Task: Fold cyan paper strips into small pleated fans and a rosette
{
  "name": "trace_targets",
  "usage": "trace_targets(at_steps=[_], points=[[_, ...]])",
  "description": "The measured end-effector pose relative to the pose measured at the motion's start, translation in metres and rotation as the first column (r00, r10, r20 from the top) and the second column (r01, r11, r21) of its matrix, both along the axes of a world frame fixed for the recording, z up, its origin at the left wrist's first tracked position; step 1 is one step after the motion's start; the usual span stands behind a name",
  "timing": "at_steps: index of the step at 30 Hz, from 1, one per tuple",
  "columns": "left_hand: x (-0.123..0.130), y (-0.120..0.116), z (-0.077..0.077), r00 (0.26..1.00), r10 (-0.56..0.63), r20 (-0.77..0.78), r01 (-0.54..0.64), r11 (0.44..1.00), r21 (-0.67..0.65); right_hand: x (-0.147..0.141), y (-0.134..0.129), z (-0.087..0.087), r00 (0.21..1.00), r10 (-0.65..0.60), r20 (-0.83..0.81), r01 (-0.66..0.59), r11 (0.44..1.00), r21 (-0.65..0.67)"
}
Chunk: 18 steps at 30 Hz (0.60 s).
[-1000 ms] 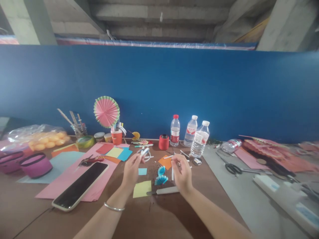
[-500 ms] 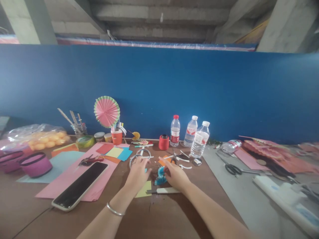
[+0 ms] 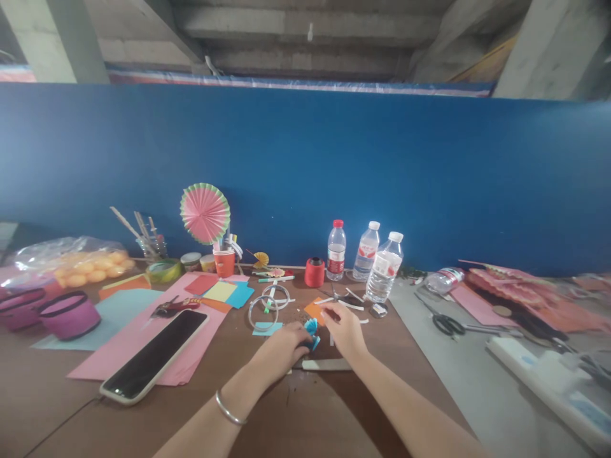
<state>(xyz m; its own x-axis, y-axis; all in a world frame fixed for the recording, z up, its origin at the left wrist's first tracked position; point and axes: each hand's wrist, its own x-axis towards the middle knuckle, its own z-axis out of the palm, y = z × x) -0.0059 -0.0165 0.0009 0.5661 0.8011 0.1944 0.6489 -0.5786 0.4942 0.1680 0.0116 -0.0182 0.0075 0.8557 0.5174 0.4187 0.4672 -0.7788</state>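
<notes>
My left hand (image 3: 285, 346) is closed at the table's middle, its thumb and fingers around a pleated blue paper piece (image 3: 312, 328), which it partly covers. Just right of it, my right hand (image 3: 344, 327) has its thumb and fingertips drawn together by an orange paper piece (image 3: 314, 310); whatever lies between them is too small to make out. Below both hands lies a craft knife (image 3: 324, 365) with a pale handle. A flat blue paper (image 3: 266, 329) and two clear rings (image 3: 263, 312) are beyond the left hand. White strips (image 3: 352, 306) lie beyond the right.
Three water bottles (image 3: 336, 254) and a red thread spool (image 3: 314, 273) stand at the back. On the left are a phone (image 3: 155, 356), pink paper (image 3: 191, 362) and a pink paper fan (image 3: 205, 214) in a red cup (image 3: 224, 263). Scissors (image 3: 446, 326) and a power strip (image 3: 544, 381) lie right.
My left hand has moved right and nearer, from beside the rings onto the pleated blue paper, covering the yellow sheet. My right hand has lifted off that paper toward the orange piece.
</notes>
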Motion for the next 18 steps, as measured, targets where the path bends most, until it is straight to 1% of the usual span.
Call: trace_targets(at_steps=[3, 8, 12, 15, 18], points=[[-0.0005, -0.0020, 0.0018, 1.000, 0.011, 0.003, -0.011, 1.000, 0.012, -0.0012, -0.0007, 0.0021, 0.994, 0.004, -0.106, -0.013, 0.996, -0.083], [-0.0010, -0.0062, 0.0003, 1.000, 0.003, -0.029, -0.002, 0.999, 0.032, -0.0031, -0.0010, 0.0040, 0.980, 0.011, -0.198, -0.029, 0.996, -0.086], [-0.0015, -0.0051, -0.0012, 0.999, 0.003, -0.052, -0.001, 0.999, 0.043, -0.0052, 0.0002, 0.0018, 0.952, 0.066, -0.298, -0.112, 0.984, -0.139], [-0.0017, -0.0013, -0.0025, 0.999, 0.021, -0.024, -0.020, 0.999, 0.045, -0.0066, 0.0011, 0.0012, 0.896, 0.125, -0.425, -0.213, 0.963, -0.167], [-0.0011, 0.0020, -0.0023, 0.997, 0.067, 0.029, -0.069, 0.996, 0.055, -0.0076, 0.0010, 0.0023, 0.804, 0.160, -0.573, -0.314, 0.932, -0.182]])
